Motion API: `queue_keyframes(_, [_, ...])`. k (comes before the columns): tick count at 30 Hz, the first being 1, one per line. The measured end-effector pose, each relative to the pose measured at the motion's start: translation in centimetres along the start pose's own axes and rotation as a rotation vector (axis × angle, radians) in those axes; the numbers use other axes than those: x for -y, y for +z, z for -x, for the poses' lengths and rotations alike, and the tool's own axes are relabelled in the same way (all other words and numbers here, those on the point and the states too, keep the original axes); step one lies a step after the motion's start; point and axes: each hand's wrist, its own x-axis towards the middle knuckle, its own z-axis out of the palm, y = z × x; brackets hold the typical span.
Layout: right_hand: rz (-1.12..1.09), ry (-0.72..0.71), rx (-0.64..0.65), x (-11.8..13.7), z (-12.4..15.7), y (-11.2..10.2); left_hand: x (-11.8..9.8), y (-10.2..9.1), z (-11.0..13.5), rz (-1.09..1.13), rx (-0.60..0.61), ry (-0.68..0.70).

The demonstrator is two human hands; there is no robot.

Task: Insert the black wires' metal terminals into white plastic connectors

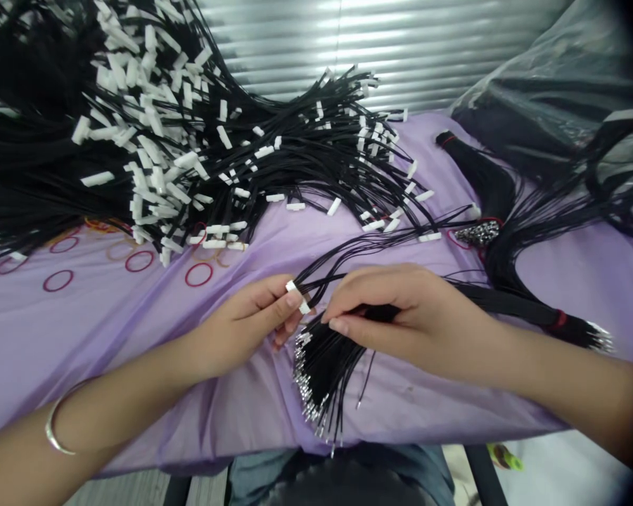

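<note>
Between thumb and fingers, my left hand point(266, 313) pinches a small white connector point(298, 296) with several black wires running out of it to the right. Close beside it, my right hand point(401, 316) has its thumb and forefinger pressed together; whatever lies between the tips is too small to make out. Under the right hand spreads a bundle of black wires point(330, 358), their bare silver terminals point(309, 393) fanned toward the table's front edge. That bundle carries on behind the hand to a red band point(559, 320) at the right.
A large heap of black wires with white connectors point(152, 154) covers the back left. Red rubber bands point(199, 275) lie on the purple cloth point(232, 393). More banded wire bundles point(477, 169) and a clear plastic bag point(559, 91) are at the right, before a corrugated metal wall point(390, 49).
</note>
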Motion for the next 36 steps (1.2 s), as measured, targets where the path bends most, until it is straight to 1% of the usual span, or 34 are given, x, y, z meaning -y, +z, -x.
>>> queue_keyframes(3, [0.007, 0.005, -0.019, 0.3, 0.0, -0.3, 0.0, -0.1, 0.0, -0.057, 0.028, 0.012])
queue_keyframes(9, [0.13, 0.066, -0.088, 0.8, 0.3, -0.7, -0.2, -0.1, 0.0, -0.113, 0.054, 0.026])
queue_keyframes(10, [0.134, 0.05, -0.082, 0.8, 0.3, -0.9, -0.2, -0.1, 0.0, -0.107, 0.059, 0.033])
queue_keyframes(13, [0.142, -0.088, -0.022, 0.8, 0.4, -1.2, -0.2, 0.0, 0.1, -0.089, 0.046, 0.036])
queue_keyframes(15, [0.163, -0.124, 0.009, 0.7, 0.3, -1.4, -0.1, 0.0, 0.0, -0.089, 0.028, 0.03])
queue_keyframes(17, [0.183, -0.068, -0.008, 0.7, 0.3, -1.4, 0.0, 0.0, 0.0, -0.087, 0.024, 0.03])
queue_keyframes(19, [0.175, 0.01, -0.055, 0.6, 0.1, -1.4, 0.1, 0.0, 0.0, -0.086, 0.035, 0.035])
queue_keyframes(23, [0.151, 0.105, -0.102, 0.1, -0.1, -1.1, 0.0, -0.1, 0.1, -0.113, 0.078, 0.034])
queue_keyframes(31, [0.138, 0.181, -0.096, -0.2, -0.4, -0.8, -0.5, -0.1, 0.4, -0.176, 0.113, 0.022])
queue_keyframes(36, [0.114, 0.207, -0.087, -0.4, -0.5, -0.9, -0.6, -0.1, 0.3, -0.234, 0.111, 0.022])
